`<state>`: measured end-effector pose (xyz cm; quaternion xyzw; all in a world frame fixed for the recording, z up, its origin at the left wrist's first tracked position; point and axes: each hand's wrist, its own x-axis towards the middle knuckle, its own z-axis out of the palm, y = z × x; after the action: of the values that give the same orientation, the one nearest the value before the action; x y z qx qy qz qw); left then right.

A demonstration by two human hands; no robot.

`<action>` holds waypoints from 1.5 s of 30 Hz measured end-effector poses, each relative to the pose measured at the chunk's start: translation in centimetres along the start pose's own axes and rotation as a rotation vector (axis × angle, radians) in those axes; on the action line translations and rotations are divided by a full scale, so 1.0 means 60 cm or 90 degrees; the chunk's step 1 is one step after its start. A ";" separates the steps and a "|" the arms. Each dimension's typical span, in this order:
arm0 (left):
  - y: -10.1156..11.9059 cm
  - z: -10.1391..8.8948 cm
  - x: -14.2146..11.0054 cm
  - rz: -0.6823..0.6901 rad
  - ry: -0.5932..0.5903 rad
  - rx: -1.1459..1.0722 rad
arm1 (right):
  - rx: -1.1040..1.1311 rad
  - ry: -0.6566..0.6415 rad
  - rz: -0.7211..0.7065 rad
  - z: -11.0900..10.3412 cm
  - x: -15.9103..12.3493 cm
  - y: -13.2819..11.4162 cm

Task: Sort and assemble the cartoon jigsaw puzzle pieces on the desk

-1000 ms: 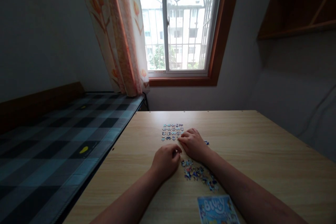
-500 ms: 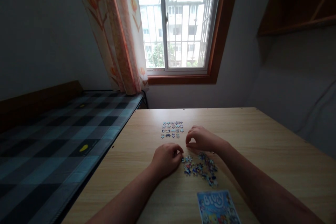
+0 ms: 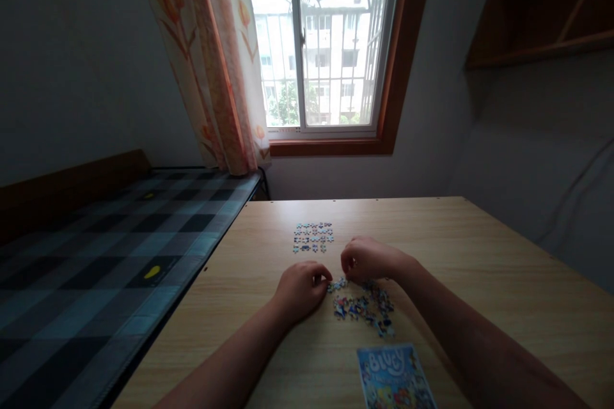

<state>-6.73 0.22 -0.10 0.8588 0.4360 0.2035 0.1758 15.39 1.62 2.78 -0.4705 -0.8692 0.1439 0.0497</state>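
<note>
Small jigsaw puzzle pieces lie in a loose pile (image 3: 367, 310) on the wooden table. My left hand (image 3: 300, 287) rests at the pile's left side, thumb and forefinger curled together by the outermost pieces. Whatever is between its fingertips is too small to make out. At the pile's far edge, my right hand (image 3: 371, 259) points its pinched fingers down among the pieces, and its fingertips are partly hidden. Beyond both hands, several pieces are laid out apart in short rows (image 3: 313, 238).
A blue picture sheet or box reading "Bluey" (image 3: 396, 376) lies on the near part of the table (image 3: 230, 326). To the left stands a bed with a checked cover (image 3: 125, 249). A curtain (image 3: 215, 77) hangs beside the window, and a wooden shelf (image 3: 537, 51) is at upper right.
My right hand has come down and nearer to me, its fingertips now at the pile's far edge. My left hand has stayed nearly in place. The view has shifted slightly.
</note>
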 end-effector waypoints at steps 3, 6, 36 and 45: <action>-0.003 0.001 0.001 -0.001 0.003 -0.004 | 0.000 -0.001 0.010 -0.008 -0.003 0.000; -0.003 0.001 0.002 -0.003 0.008 -0.007 | 0.015 0.002 0.006 -0.013 -0.004 0.001; -0.008 0.007 0.007 -0.005 0.058 -0.043 | -0.074 0.034 0.095 -0.006 0.000 0.028; -0.027 0.002 0.018 -0.117 0.146 -0.208 | -0.065 0.073 0.070 -0.024 -0.009 0.030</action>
<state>-7.20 1.96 -0.74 0.7468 0.4905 0.3514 0.2797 17.46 2.41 3.62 -0.5269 -0.8439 0.0748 0.0674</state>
